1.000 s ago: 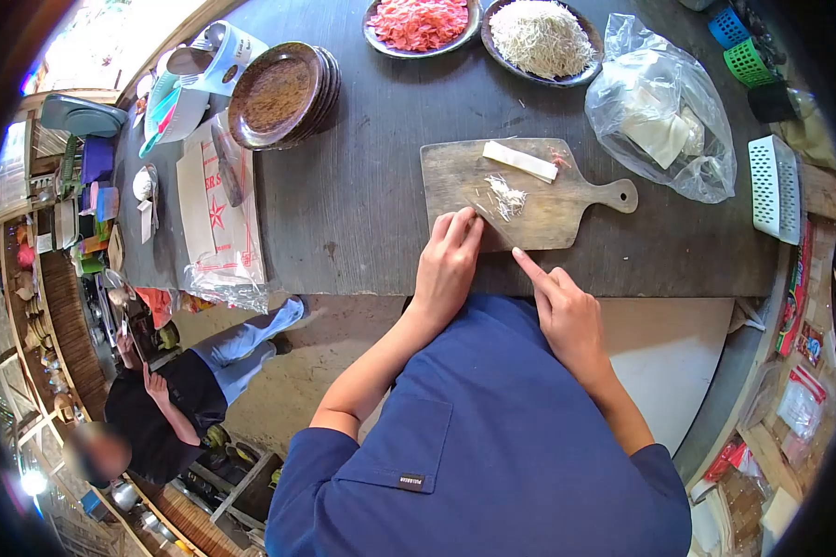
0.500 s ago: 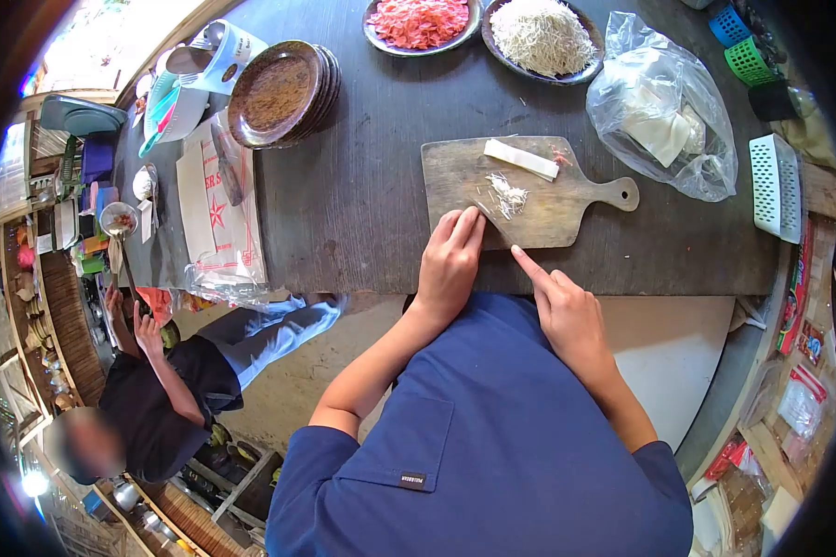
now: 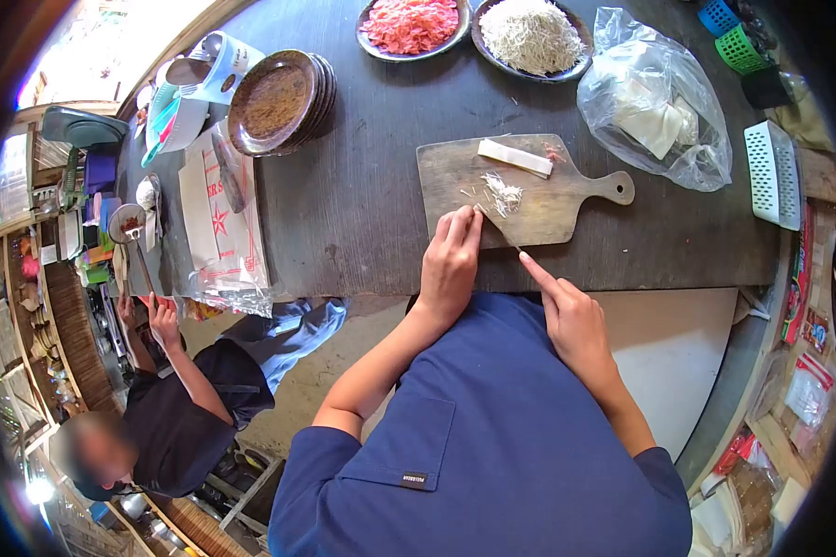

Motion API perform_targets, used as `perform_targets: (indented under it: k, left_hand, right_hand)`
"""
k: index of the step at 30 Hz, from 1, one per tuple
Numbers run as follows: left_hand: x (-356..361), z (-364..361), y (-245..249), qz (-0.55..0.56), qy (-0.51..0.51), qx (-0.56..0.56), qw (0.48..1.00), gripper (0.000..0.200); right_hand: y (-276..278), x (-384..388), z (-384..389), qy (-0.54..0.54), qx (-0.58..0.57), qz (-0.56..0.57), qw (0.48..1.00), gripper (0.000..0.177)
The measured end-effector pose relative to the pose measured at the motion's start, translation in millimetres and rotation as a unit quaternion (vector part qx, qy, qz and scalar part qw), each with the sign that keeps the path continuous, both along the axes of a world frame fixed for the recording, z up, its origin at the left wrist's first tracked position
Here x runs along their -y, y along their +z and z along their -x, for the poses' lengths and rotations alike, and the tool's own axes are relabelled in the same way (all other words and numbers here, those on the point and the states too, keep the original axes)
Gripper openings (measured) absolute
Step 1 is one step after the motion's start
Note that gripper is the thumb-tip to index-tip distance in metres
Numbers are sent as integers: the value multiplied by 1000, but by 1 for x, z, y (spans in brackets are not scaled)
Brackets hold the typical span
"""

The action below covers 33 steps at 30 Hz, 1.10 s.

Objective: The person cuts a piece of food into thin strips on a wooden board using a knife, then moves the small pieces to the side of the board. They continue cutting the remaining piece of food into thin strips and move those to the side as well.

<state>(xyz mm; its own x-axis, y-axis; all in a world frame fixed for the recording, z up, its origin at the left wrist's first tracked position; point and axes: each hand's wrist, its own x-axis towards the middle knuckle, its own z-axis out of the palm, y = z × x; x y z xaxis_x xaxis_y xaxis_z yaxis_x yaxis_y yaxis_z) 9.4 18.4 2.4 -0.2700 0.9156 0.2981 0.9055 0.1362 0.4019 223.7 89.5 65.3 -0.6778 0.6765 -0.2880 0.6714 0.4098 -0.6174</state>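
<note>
A wooden cutting board (image 3: 553, 209) lies near the table's front edge with its handle to the right. My right hand (image 3: 574, 325) is closed around a knife (image 3: 504, 234), index finger stretched along its back; most of the handle is hidden. The thin blade slants over the board's front part, its tip end beside my left fingertips. My left hand (image 3: 450, 265) presses its bunched fingers down at the board's front left; whatever is under them is hidden. Just beyond lies a small heap of fine white shreds (image 3: 502, 193), and behind it a pale flat strip (image 3: 515, 157).
Bowls of pink pieces (image 3: 411, 23) and white shreds (image 3: 532, 35) stand behind the board. A clear plastic bag (image 3: 659, 121) with pale sheets lies right. Stacked brown plates (image 3: 271, 102) and a second knife (image 3: 228, 172) on paper are left. A co-worker (image 3: 181, 408) holds a ladle-like utensil (image 3: 128, 223).
My right hand and the knife have shifted slightly, while my left hand stays nearly in place. The co-worker has moved to the right and the utensil's round head now shows more fully.
</note>
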Motion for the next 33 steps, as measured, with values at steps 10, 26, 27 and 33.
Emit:
perform_targets:
  k: [10, 26, 27, 33]
  left_hand:
    - [0, 1, -1, -5, 6, -1, 1000, 32]
    - [-1, -1, 2, 8, 4, 0, 1000, 38]
    - [0, -2, 1, 6, 5, 2, 1000, 38]
    - [1, -1, 2, 16, 8, 2, 1000, 37]
  right_hand:
    - [6, 0, 3, 19, 24, -18, 999, 63]
    - [-2, -1, 8, 31, 3, -47, 998, 64]
    - [-2, -2, 10, 28, 2, -48, 998, 64]
    - [-26, -5, 30, 30, -29, -70, 997, 64]
